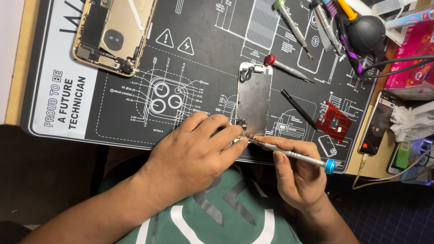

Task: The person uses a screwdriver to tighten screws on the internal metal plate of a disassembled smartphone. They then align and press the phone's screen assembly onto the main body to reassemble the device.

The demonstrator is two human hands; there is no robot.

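Note:
A detached phone screen panel point(254, 99) lies back-side up, with its metal shield showing, on a black printed repair mat point(199, 68). My left hand point(194, 153) rests on the mat, its fingertips pinching the panel's lower edge. My right hand point(296, 174) holds a silver screwdriver with a blue cap point(298, 157), its tip touching the panel's bottom edge right beside my left fingertips.
An opened gold phone body point(113, 34) lies at the mat's top left. A red-capped screwdriver point(287, 68), a black spudger point(299, 109), a green-capped screwdriver point(293, 27), a black air blower point(365, 32) and a red square piece point(333, 121) lie right of the panel. A lit phone point(376, 123) lies off the mat.

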